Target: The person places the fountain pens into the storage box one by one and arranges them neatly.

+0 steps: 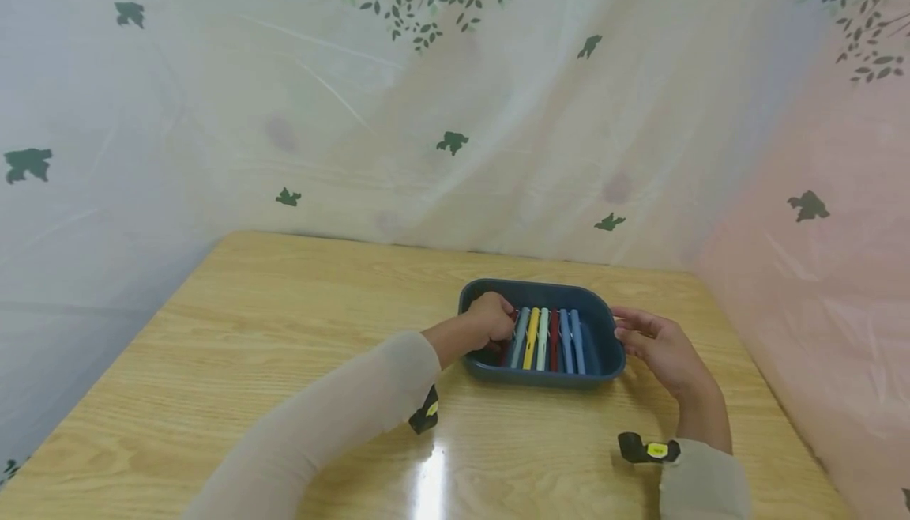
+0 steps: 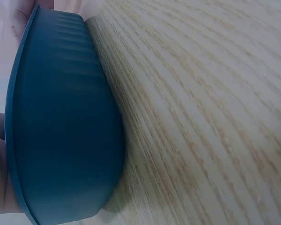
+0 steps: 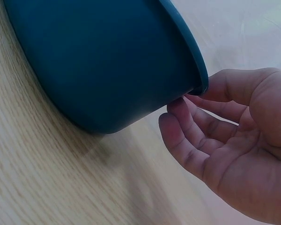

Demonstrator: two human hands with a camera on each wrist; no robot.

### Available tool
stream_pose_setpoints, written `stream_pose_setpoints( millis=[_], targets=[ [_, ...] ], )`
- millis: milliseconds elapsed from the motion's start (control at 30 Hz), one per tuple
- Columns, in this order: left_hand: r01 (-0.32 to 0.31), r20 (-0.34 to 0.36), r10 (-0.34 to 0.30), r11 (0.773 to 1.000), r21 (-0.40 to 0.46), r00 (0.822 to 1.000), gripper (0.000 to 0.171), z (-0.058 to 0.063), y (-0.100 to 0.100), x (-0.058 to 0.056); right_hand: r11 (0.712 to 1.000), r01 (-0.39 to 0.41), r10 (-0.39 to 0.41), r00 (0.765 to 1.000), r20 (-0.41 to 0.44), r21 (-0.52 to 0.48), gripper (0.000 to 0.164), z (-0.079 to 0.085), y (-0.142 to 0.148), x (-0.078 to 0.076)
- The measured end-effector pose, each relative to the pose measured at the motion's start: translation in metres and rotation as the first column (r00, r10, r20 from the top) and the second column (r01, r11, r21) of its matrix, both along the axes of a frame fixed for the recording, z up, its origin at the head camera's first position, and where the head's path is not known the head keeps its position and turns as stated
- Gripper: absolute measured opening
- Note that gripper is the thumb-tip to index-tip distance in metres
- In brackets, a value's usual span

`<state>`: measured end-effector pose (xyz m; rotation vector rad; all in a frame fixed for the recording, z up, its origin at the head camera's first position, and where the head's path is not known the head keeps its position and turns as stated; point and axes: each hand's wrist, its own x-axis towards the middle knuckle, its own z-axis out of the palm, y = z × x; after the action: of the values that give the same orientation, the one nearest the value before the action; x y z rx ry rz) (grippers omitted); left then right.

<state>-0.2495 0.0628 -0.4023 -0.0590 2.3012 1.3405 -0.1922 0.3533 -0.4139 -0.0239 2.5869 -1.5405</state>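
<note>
A dark blue tray (image 1: 562, 379) with rounded corners stands on the wooden table. Inside it, several pens with clips lie side by side, among them a yellow pen (image 1: 531, 338), a pale green pen (image 1: 543, 340) and a blue pen (image 1: 577, 341). My left hand (image 1: 489, 321) reaches over the tray's left end, its curled fingers at the leftmost, dark red pen (image 1: 509, 346); its fingertips are partly hidden. At the right end, my right hand (image 1: 661, 346) holds the rim, with the thumb and fingers (image 3: 180, 115) about the edge in the right wrist view.
The wooden table (image 1: 298, 307) extends left and in front of the tray. Behind it hangs a pale curtain (image 1: 355, 148) with leaf prints, and another curtain side (image 1: 817, 283) borders the right edge. A black wrist camera (image 1: 648, 449) sits by the right sleeve.
</note>
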Motion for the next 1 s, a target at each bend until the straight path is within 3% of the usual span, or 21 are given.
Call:
stream_pose_setpoints(
  millis=[367,633,833,1000],
  targets=[
    [-0.016,0.014,0.016,1.000,0.024,1.000,0.045,0.003,0.000,0.000,1.000,0.006,-0.006,1.000,-0.005,-0.001,0.051,0.002,-0.001,0.001],
    [-0.009,0.002,0.009,0.999,0.052,1.000,0.046,0.016,-0.003,0.000,1.000,0.010,-0.010,1.000,0.000,0.004,0.051,0.004,-0.003,0.002],
    [0.003,0.000,-0.003,0.994,0.109,1.000,0.050,0.026,-0.009,-0.003,1.000,0.008,-0.008,1.000,-0.002,-0.004,0.050,0.003,-0.004,0.003],
    [-0.004,-0.009,0.007,0.977,0.214,1.000,0.051,0.035,-0.014,-0.005,1.000,0.003,-0.004,1.000,-0.006,-0.018,0.050,0.003,-0.004,0.003]
  ],
)
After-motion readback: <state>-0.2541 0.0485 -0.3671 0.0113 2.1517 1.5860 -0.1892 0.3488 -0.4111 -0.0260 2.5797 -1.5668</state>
